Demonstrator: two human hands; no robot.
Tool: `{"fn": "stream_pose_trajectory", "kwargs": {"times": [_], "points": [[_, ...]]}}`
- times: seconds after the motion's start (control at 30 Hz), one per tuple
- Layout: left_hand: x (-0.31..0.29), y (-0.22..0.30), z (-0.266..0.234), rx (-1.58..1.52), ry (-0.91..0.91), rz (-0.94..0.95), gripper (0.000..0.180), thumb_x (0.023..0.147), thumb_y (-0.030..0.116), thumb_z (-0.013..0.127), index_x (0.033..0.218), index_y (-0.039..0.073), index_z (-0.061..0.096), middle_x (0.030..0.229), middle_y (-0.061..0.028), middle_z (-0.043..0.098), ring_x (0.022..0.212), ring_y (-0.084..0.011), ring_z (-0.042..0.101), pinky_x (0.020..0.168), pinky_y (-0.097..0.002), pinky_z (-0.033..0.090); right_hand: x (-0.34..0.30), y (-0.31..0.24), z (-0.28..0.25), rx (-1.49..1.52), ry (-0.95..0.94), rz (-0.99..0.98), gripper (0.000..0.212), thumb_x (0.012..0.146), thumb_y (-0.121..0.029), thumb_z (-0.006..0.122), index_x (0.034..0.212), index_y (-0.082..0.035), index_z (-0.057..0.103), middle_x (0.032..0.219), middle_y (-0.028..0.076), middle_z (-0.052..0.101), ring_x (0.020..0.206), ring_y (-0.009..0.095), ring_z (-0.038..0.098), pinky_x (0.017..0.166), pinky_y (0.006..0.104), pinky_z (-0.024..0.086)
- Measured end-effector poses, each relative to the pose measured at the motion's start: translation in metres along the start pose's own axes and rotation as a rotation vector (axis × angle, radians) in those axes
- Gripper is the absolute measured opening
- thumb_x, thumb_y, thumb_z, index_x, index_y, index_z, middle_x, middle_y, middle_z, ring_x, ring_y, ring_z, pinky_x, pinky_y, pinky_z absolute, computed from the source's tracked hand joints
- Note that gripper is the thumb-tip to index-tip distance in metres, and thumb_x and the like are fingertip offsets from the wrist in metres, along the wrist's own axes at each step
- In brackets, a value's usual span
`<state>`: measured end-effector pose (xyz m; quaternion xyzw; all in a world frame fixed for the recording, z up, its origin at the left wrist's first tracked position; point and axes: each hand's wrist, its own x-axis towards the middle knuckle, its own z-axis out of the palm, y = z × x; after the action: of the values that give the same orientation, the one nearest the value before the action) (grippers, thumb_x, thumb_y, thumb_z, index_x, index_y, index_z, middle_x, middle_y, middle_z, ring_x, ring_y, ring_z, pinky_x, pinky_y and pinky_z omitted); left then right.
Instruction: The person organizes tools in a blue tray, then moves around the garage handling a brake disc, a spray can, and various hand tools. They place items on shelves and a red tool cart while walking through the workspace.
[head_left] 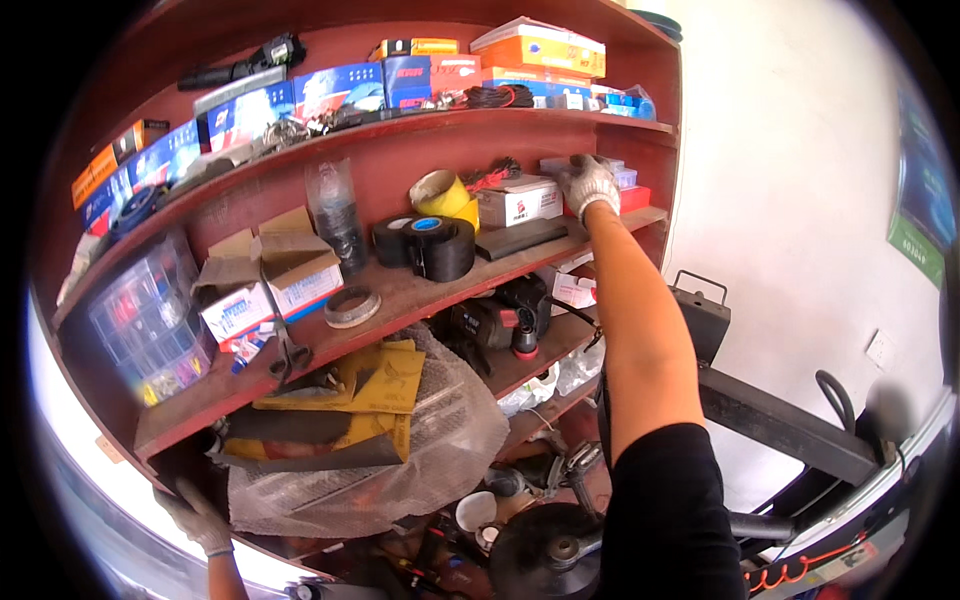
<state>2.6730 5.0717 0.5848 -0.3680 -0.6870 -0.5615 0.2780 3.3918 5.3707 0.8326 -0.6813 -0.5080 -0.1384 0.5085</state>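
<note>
My right hand [587, 184], in a grey work glove, reaches up to the right end of a red wooden shelf unit [420, 140] and closes its fingers on small boxes [620, 175] stacked there, just right of a white carton [518, 201]. My left hand [198, 520], also gloved, hangs low at the lower left, beside the unit's bottom edge and a clear plastic bag [440, 450]. Its fingers are spread and hold nothing. Black tape rolls [430, 245] and a yellow roll [440, 193] lie left of the right hand.
Shelves carry cardboard boxes [270, 275], a clear parts organiser [150, 320], scissors [288, 350], yellow sandpaper sheets [380, 385] and a power tool [500, 320]. An angle grinder [545, 550] lies below. A black metal frame [780, 425] and white wall [790, 200] stand to the right.
</note>
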Motion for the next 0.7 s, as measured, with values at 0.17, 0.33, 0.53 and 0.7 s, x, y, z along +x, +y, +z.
{"fn": "stream_pose_trajectory", "kwargs": {"times": [0.17,0.33,0.53,0.7], "points": [[-0.013,0.001,0.005,-0.020,-0.025,-0.032,0.064,0.108,0.040,0.052,0.149,-0.008,0.037,0.145,-0.0339,0.050,0.131,-0.0490,0.052,0.110,-0.0501,0.042,0.017,-0.001,0.001,-0.187,0.099,0.229,0.035,0.093,-0.025,0.069,0.127,-0.017,0.071,0.139,0.017,0.064,0.128,0.035,0.063,0.105,0.0461,0.053],[-0.019,0.031,0.000,-0.066,-0.021,-0.004,0.060,0.107,0.035,0.055,0.148,-0.005,0.038,0.141,-0.0329,0.054,0.128,-0.0490,0.055,0.106,-0.0502,0.045,0.027,0.017,-0.007,-0.242,0.107,0.271,0.034,0.094,-0.024,0.067,0.126,-0.016,0.072,0.140,0.018,0.063,0.128,0.037,0.063,0.105,0.0472,0.053],[-0.016,0.006,-0.030,-0.217,-0.080,-0.059,0.058,0.107,0.029,0.058,0.153,0.002,0.037,0.149,-0.0226,0.053,0.137,-0.0364,0.052,0.114,-0.0446,0.041,-0.007,-0.029,-0.005,-0.127,-0.046,0.218,0.035,0.096,-0.032,0.061,0.122,-0.011,0.073,0.136,0.019,0.065,0.128,0.036,0.063,0.104,0.0462,0.054],[0.010,0.067,-0.048,-0.252,-0.232,-0.091,0.061,0.099,0.024,0.065,0.151,0.003,0.040,0.144,-0.0224,0.054,0.131,-0.0364,0.056,0.111,-0.0443,0.045,-0.073,-0.070,-0.032,-0.477,0.102,-0.522,0.031,0.096,-0.022,0.063,0.121,-0.004,0.069,0.126,0.019,0.067,0.115,0.034,0.066,0.092,0.0433,0.057]]}}
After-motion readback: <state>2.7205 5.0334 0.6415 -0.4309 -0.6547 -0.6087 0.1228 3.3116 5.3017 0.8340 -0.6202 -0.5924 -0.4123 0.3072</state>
